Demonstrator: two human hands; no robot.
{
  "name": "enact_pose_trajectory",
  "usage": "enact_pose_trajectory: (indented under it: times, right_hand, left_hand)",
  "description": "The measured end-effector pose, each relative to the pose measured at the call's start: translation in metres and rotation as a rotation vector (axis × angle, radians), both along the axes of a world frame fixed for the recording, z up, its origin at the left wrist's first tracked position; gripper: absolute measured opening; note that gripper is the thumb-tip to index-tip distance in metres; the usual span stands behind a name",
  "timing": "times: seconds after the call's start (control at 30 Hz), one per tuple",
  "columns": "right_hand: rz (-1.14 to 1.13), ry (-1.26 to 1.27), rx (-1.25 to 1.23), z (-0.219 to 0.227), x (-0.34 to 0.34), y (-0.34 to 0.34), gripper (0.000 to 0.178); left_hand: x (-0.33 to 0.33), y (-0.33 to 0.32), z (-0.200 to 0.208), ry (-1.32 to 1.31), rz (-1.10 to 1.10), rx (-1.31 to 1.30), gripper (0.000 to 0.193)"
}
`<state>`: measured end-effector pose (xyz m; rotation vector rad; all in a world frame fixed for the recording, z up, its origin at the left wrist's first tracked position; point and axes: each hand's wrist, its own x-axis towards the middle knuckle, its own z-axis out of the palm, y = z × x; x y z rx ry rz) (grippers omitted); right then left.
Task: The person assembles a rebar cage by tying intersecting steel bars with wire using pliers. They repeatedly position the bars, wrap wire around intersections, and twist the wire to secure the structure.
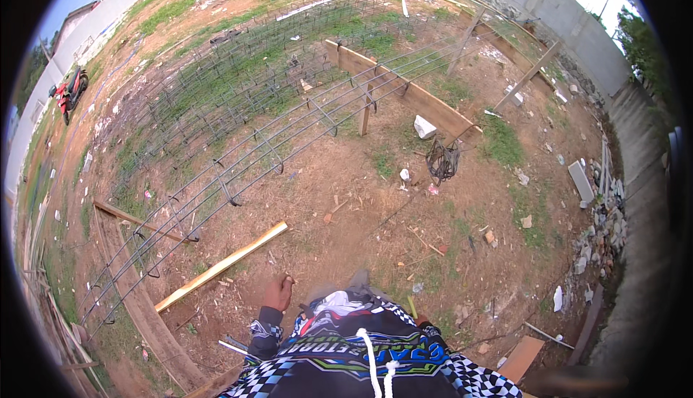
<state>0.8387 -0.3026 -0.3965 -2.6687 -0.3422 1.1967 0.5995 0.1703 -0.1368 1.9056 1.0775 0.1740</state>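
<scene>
Black long-sleeved shirt with checkered patches and blue-green lettering (339, 358) fills the space nearest the camera, its white cord (370, 355) hanging between the arms. Left hand (278, 293) is low beside the body, fingers seemingly bent; its palm side is hidden, so how far it closes and whether it grips anything cannot be told. Right hand (423, 320) is mostly covered by the shirt, its opening and hold impossible to tell; a slim yellow-green strip (412, 306) shows just beside it, its lower end hidden. Ahead and left of the left hand, a pale yellow wooden batten (222, 266) lies on the soil. Beyond it stretches a long dark steel rebar cage (271, 150), its far end thinning until hard to make out. A tangled dark wire coil (442, 161) lies well ahead of the right hand.
</scene>
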Motion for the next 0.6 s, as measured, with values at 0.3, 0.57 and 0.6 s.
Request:
enact_pose_trajectory:
  times: [0.3, 0.57, 0.6]
  right_hand:
    - [-0.097, 0.122, 0.161, 0.148, 0.278, 0.197, 0.053]
    - [0.392, -0.508, 0.245, 0.304, 0.493, 0.384, 0.059]
    - [0.452, -0.657, 0.17, 0.322, 0.522, 0.4, 0.057]
  left_hand:
    - [0.169, 0.061, -0.015, -0.067, 0.032, -0.069, 0.028]
    - [0.272, 0.172, -0.035, -0.249, 0.31, -0.029, 0.024]
    - [0.29, 0.181, -0.028, -0.308, 0.374, -0.091, 0.024]
